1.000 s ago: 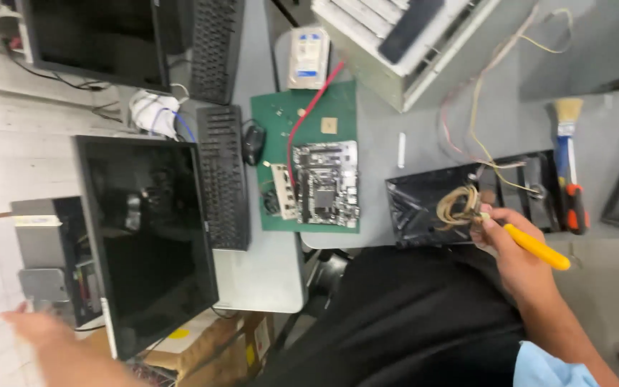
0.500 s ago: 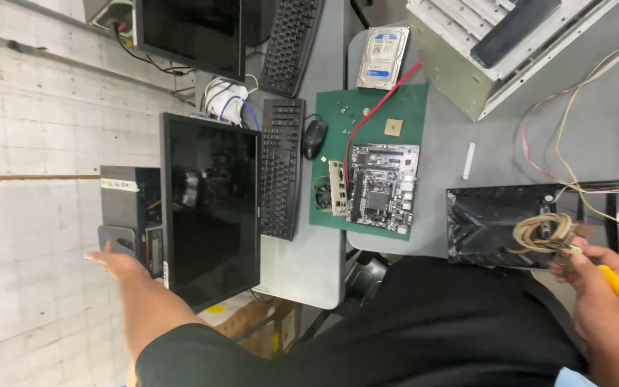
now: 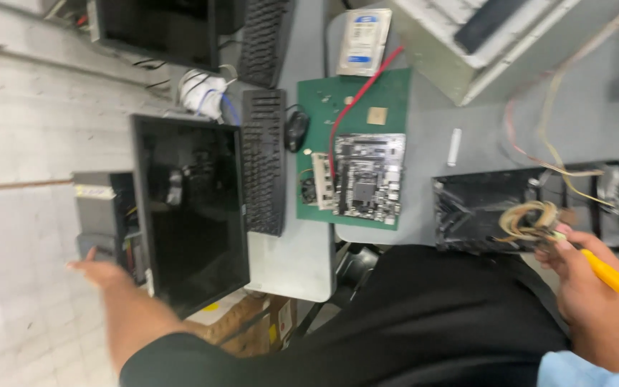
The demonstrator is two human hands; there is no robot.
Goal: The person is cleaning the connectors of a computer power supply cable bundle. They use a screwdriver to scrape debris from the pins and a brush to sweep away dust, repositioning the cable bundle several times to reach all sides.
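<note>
Left hand (image 3: 102,272): reaching out at the near left, fingers loosely spread and holding nothing, just beside a dark computer tower (image 3: 105,222) that stands on the pale tiled floor (image 3: 23,143).

Right hand (image 3: 582,276): at the near right, fingers curled tight around a yellow-handled screwdriver (image 3: 614,281) (handle pointing toward the right edge); its tip is hidden among a coil of tan wires (image 3: 531,218).

Black open case (image 3: 481,211): lies on the grey table (image 3: 424,143) right of centre; the wire coil sits at its near right corner, touching the hand.

Green mat (image 3: 388,93): centre of the table, carrying a motherboard (image 3: 367,175) and a red cable (image 3: 356,107) running far toward a hard drive (image 3: 363,39).

Black monitor (image 3: 188,208): left of the mat, screen dark, with a keyboard (image 3: 263,168) beside it and a mouse (image 3: 296,130) between keyboard and mat.

Small white cylinder (image 3: 454,147): on bare table between mat and case.
</note>
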